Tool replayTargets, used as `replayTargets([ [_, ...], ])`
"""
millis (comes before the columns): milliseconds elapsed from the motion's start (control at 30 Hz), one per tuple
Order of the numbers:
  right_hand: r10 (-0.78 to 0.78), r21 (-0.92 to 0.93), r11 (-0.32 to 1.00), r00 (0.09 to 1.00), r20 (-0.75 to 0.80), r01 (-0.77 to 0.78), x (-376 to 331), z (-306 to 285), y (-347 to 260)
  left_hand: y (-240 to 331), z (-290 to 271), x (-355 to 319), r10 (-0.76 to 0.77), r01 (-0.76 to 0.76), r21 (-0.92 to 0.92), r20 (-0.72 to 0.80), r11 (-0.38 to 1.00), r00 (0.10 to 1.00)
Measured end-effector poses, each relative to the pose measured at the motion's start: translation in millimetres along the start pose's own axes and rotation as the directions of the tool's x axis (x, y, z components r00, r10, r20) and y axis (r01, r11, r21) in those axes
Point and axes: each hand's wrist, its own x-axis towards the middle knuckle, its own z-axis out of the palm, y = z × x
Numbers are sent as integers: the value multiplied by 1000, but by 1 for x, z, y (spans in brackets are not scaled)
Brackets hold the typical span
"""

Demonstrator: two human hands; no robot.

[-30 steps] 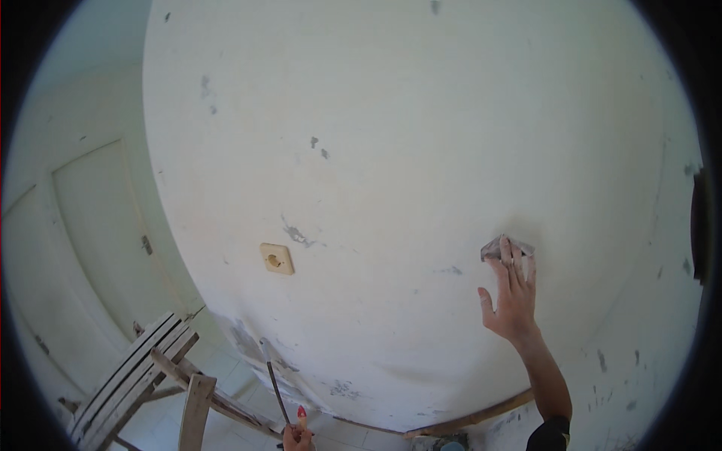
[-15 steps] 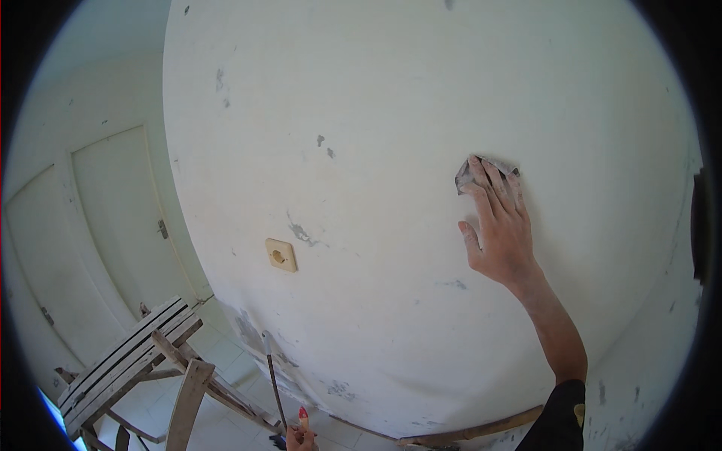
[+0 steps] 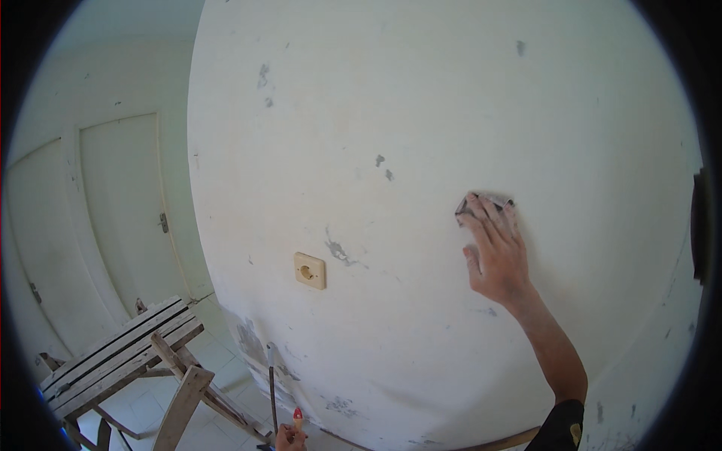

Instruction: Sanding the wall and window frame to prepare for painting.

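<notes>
My right hand (image 3: 496, 259) presses a folded grey sheet of sandpaper (image 3: 465, 209) flat against the white wall (image 3: 421, 98). Its fingers lie over the sheet, hiding most of it, and the thumb stands apart. Pale dust coats the fingers. Low at the bottom edge, my left hand (image 3: 289, 439) is closed around a slim pale handle with a red tip (image 3: 298, 415); the rest of that tool is hidden, so its kind is unclear. Left of the right hand are grey chipped patches (image 3: 338, 249) on the wall.
A cream wall socket (image 3: 310, 270) sits left of centre. At lower left stands a slatted wooden bench (image 3: 120, 357) with angled legs. A thin rod (image 3: 272, 383) rises beside the wall near my left hand. Two pale doors (image 3: 124, 210) are farther back at left.
The view has shifted, so the wall marks and socket appear farther right and lower. Against those marks, my right hand has slid left with the sandpaper. My left hand still grips its tool.
</notes>
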Motion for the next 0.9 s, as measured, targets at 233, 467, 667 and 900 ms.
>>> replayTargets([
  [233,19,-93,995,997,-71,-25,54,-6,-2,36,-30,24,-47,44,54,56,998,997],
  [467,25,-119,992,984,-176,-46,102,1,-9,1,-37,23,-125,126,-97,15,987,992],
  [667,4,-105,994,978,-209,-26,134,13,-16,-1,-34,49,-119,127,-110,77,986,990],
  [900,-86,-140,989,974,-207,57,192,22,-25,-14,-42,61,-175,176,-34,38,984,984],
])
